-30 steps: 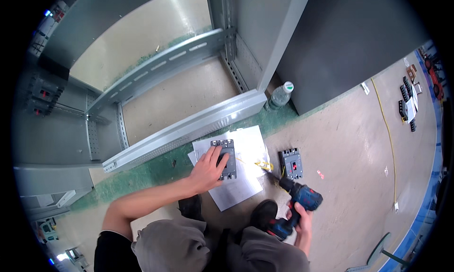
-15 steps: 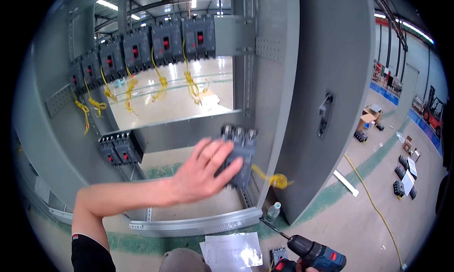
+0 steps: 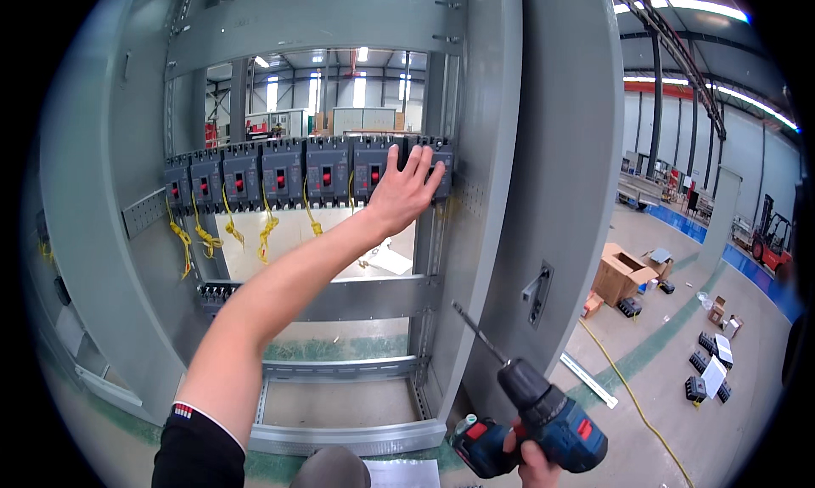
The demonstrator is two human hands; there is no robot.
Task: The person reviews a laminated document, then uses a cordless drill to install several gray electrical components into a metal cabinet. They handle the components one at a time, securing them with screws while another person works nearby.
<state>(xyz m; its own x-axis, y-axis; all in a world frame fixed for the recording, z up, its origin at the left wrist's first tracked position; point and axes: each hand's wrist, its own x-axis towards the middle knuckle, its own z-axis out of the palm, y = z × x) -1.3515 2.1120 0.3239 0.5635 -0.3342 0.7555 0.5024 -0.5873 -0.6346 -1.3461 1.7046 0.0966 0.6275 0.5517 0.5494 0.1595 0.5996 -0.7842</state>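
My left hand (image 3: 403,195) is up at the right end of a row of dark grey circuit breakers (image 3: 282,176) with red toggles. Its fingers are spread over the face of the end circuit breaker (image 3: 441,167), gripping it beside its neighbour. My hand covers much of that breaker's front. Yellow wire bundles (image 3: 268,238) hang from several breakers in the row. Low on the right, my right hand (image 3: 536,464) is wrapped around the handle of a blue and black cordless drill (image 3: 556,424), whose long bit (image 3: 480,335) points up and left toward the cabinet frame.
A grey metal cabinet (image 3: 488,106) surrounds the row, with its door panel (image 3: 560,131) and latch handle (image 3: 536,294) on the right. More breakers (image 3: 216,294) sit on a lower rail. On the floor are a cardboard box (image 3: 624,272), loose breakers (image 3: 696,389) and a yellow cable (image 3: 632,390).
My left hand has raised the circuit breaker from low in the cabinet to the row's right end. The drill has come up further into view in my right hand. The view has tilted upward.
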